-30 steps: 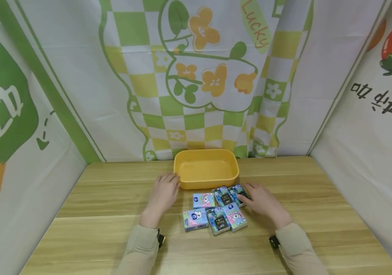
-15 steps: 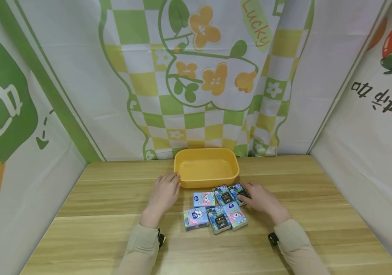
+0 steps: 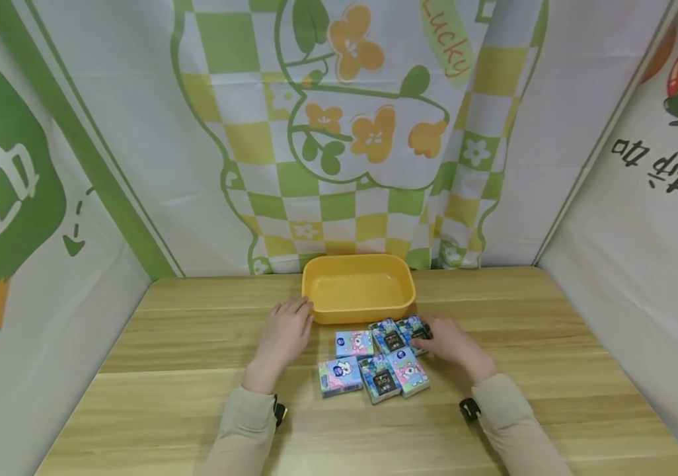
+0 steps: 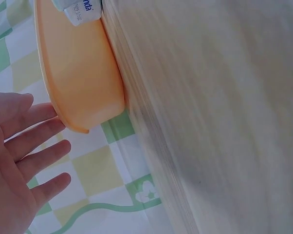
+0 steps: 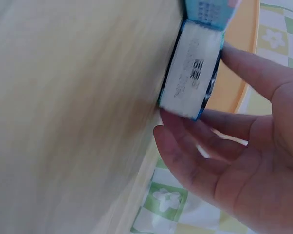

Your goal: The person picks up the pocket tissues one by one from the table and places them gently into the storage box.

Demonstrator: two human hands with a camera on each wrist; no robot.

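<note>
Several small tissue packs lie flat on the table in a loose cluster, some dark blue, some pink and pale blue. My right hand (image 3: 452,342) is at the far right dark blue tissue pack (image 3: 413,328). In the right wrist view its thumb is on one side of the tissue pack (image 5: 191,70) and the fingers reach round its end and far side. My left hand (image 3: 282,334) has its fingers spread, their tips at the near left corner of the yellow plastic basin (image 3: 359,316). In the left wrist view the fingertips meet the basin rim (image 4: 68,127).
The basin stands at the table's back edge, before a checked curtain (image 3: 339,205). A pink pack (image 3: 353,343), a second pink pack (image 3: 340,377) and a dark pack (image 3: 380,379) lie in front of it. Bare wood table (image 3: 166,396) stretches to both sides.
My right hand has edged slightly inward, its fingers drawn closer round the end of the far right tissue pack. The left hand stays at the basin corner.
</note>
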